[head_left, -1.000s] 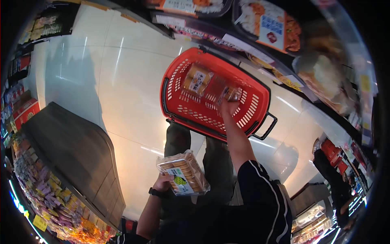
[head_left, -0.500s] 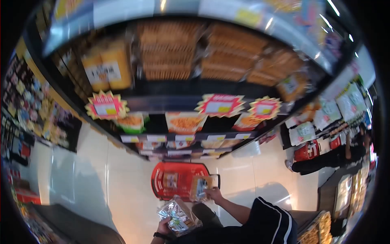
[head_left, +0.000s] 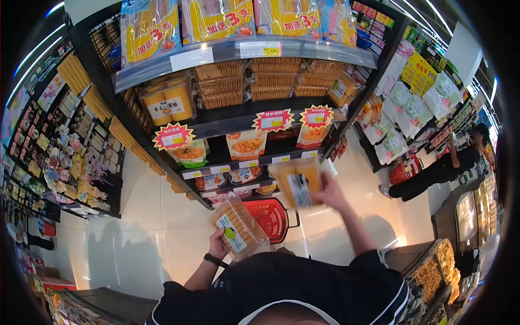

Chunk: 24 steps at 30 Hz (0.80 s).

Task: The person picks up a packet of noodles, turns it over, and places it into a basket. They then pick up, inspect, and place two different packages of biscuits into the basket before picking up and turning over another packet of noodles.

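My left hand (head_left: pixel 218 244), with a dark band on its wrist, is closed on the left edge of a clear pack of biscuits (head_left: pixel 241 225). A green and white label lies across that pack. Raised at the right in front of the lower shelves, my right hand (head_left: pixel 328 192) grips a yellow-orange biscuit pack (head_left: pixel 299 181) by its right side. Motion blurs this pack and its pale label. Below and between the packs, a red shopping basket (head_left: pixel 265 216) stands on the floor, partly covered by the left pack.
Ahead is a shelf rack with stacked biscuit packs (head_left: pixel 273 76), a yellow biscuit pack (head_left: pixel 169 103) and yellow bags (head_left: pixel 219 21) above. Starburst price signs (head_left: pixel 173 136) hang along one shelf edge. At the right, a person in dark clothes (head_left: pixel 433 173) stands near another red basket (head_left: pixel 405 168).
My right hand has lifted its pack from beside the basket, up and rightward toward the shelves. The left pack has turned and risen, showing its biscuits. My view has tilted up.
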{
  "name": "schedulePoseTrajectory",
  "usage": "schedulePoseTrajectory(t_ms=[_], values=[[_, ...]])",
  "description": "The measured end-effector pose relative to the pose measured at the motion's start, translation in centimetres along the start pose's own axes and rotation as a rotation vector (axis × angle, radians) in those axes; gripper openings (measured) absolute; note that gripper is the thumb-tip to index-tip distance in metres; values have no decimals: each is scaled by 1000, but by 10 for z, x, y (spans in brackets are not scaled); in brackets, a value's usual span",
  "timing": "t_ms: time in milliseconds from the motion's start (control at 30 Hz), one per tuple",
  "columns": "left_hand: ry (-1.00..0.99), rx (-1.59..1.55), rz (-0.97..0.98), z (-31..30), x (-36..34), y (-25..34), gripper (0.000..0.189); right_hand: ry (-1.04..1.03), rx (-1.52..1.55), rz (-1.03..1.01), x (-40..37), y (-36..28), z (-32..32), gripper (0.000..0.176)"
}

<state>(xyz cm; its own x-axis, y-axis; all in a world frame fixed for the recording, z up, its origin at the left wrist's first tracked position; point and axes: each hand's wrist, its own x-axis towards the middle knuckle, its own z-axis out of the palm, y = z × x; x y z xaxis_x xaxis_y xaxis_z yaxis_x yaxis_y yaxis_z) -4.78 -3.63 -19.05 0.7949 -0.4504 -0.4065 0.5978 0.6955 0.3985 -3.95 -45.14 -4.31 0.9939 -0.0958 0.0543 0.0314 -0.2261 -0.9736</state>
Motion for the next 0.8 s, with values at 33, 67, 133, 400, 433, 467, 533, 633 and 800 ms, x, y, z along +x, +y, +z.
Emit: schedulePoseTrajectory(t_ms=[33, 67, 133, 400, 433, 467, 533, 633, 800], values=[[-5, 3, -6, -1, 0, 0, 48, -25, -222, -79, 16, -50, -8, 76], [-10, 5, -11, -1, 0, 0, 47, -67, -400, -159, 26, -119, -7, 79], [-60, -15, -17, 3, -1, -2, 44, -56, -851, -421, 64, -172, -13, 78], [20, -58, 145, -6, -7, -18, 43, -180, -1155, -777, 213, -238, 0, 74], [15, -77, 170, -6, -10, -17, 44, -207, -1157, -732, 221, -237, 2, 75], [11, -95, 194, -6, -14, -16, 45, -235, -1159, -684, 227, -238, 4, 77], [51, -104, 264, -11, -19, -16, 47, -281, -1152, -652, 248, -227, 4, 81], [34, -125, 341, -14, -29, -12, 48, -316, -1192, -572, 257, -229, 9, 83], [121, -104, 393, -25, -38, -10, 48, -397, -1149, -556, 276, -231, 4, 85]])
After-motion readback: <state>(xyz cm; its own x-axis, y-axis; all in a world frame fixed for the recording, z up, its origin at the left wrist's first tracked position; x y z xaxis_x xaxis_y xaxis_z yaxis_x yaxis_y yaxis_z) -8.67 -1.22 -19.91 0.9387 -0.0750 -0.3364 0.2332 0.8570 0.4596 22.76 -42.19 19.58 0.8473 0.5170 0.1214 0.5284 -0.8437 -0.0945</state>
